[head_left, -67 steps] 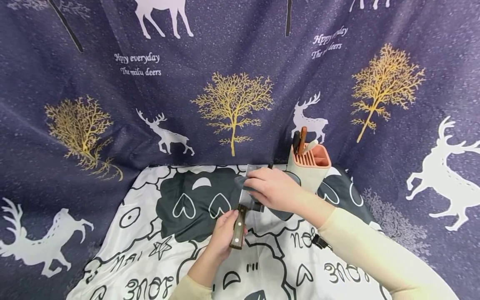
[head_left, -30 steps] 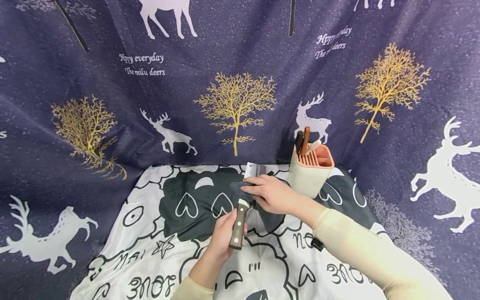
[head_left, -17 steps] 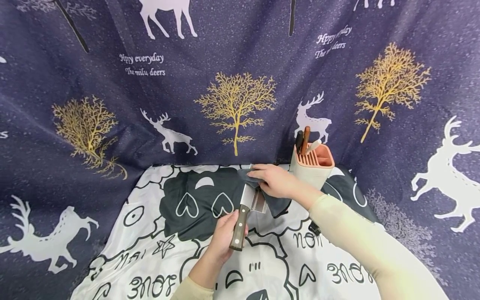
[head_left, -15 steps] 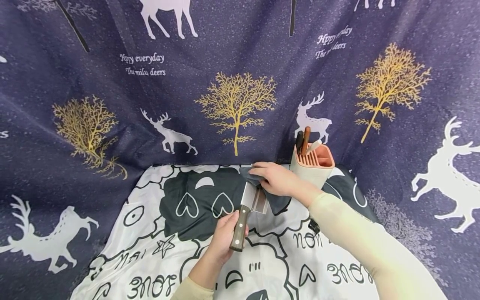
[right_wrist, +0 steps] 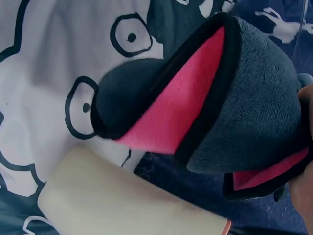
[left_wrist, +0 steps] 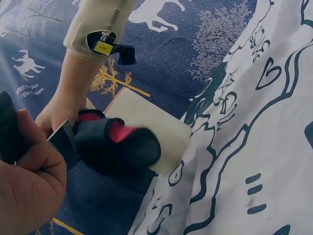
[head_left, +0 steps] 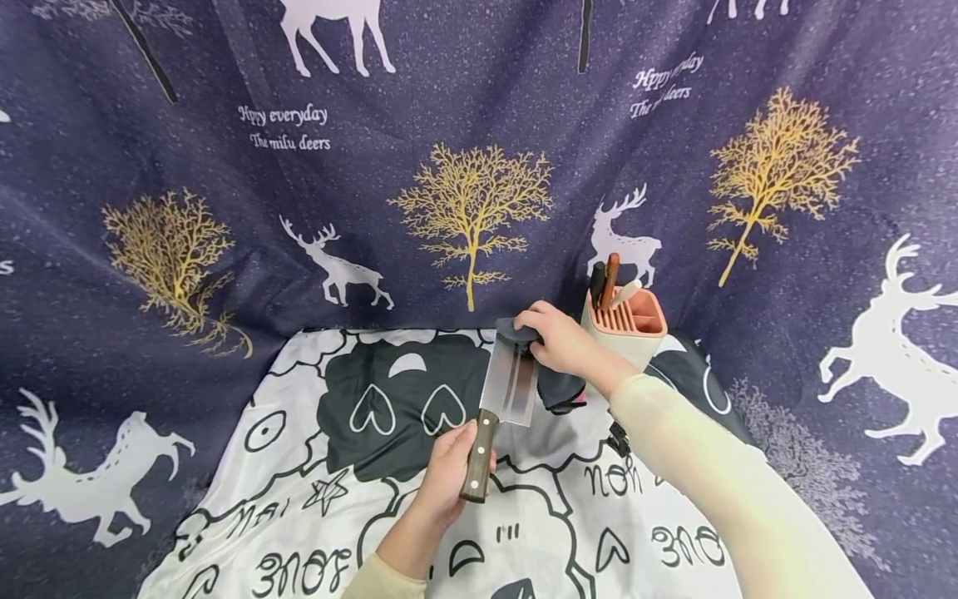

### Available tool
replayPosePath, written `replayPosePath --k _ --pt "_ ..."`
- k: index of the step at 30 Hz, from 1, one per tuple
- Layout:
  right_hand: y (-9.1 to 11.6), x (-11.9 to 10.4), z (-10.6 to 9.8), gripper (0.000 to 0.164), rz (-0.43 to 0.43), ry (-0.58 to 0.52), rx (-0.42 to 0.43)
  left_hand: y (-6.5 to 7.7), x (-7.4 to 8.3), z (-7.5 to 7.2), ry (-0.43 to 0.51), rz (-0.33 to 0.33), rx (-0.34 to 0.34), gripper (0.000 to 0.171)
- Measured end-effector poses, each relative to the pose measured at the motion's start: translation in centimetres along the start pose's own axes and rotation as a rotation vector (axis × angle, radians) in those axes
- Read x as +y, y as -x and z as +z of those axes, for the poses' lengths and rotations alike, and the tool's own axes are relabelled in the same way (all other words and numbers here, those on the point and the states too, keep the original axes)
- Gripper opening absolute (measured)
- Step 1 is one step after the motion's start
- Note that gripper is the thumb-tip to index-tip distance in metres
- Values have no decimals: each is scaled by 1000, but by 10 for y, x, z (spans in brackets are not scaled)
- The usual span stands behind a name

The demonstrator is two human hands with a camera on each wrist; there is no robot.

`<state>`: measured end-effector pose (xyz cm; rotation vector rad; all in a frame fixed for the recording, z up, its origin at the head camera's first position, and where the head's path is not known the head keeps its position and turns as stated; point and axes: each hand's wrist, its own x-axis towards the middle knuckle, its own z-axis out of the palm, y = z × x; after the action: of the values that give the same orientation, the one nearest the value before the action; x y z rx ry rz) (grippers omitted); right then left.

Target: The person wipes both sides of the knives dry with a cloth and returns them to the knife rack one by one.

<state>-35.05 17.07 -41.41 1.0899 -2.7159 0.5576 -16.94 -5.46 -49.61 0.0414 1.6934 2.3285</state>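
My left hand [head_left: 446, 467] grips the dark wooden handle of a cleaver [head_left: 503, 384], its broad blade pointing away from me above the sheet. Near the blade's far end, my right hand [head_left: 561, 341] pinches a dark grey cloth [head_left: 561, 389] folded over the metal. The rest of the cloth hangs to the right of the blade. Seen from the right wrist, the cloth [right_wrist: 264, 98] has a black border and a bright pink underside. In the left wrist view, my left hand's fingers [left_wrist: 41, 156] curl round the handle, and the cloth [left_wrist: 117, 147] dangles beyond.
A cream knife block [head_left: 617, 349] with an orange slotted top stands behind and right of my right hand. Several knife handles [head_left: 609, 279] rise from it. A black-and-white printed sheet [head_left: 299, 532] covers the surface; a dark deer-patterned curtain [head_left: 359, 183] hangs behind.
My right hand has slid the cloth up and down the blade, lately away from the handle toward the far end, baring most of the blade. My left hand keeps its grip, almost still.
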Motion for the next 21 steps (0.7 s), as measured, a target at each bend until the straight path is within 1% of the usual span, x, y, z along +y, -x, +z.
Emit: replayPosePath --k 5,8,10,12,16,19,21 --pt "4 9 -10 32 45 6 46 -3 2 -4 19 20 36 56" --pt "10 5 -18 32 24 -1 75 -5 3 -7 26 23 50 54" --pt "13 -3 -23 32 -30 -6 94 -7 4 -9 37 17 51 53" --pt "17 -14 -27 32 -104 -3 104 -9 4 -10 55 9 52 50" --pt "23 -41 -26 31 -246 16 98 -10 5 -9 78 3 41 49" --pt "29 -58 -19 33 -301 24 81 -12 6 -8 88 -3 31 51" --pt "32 -68 -11 33 -315 26 70 -12 6 -7 95 -9 31 51"
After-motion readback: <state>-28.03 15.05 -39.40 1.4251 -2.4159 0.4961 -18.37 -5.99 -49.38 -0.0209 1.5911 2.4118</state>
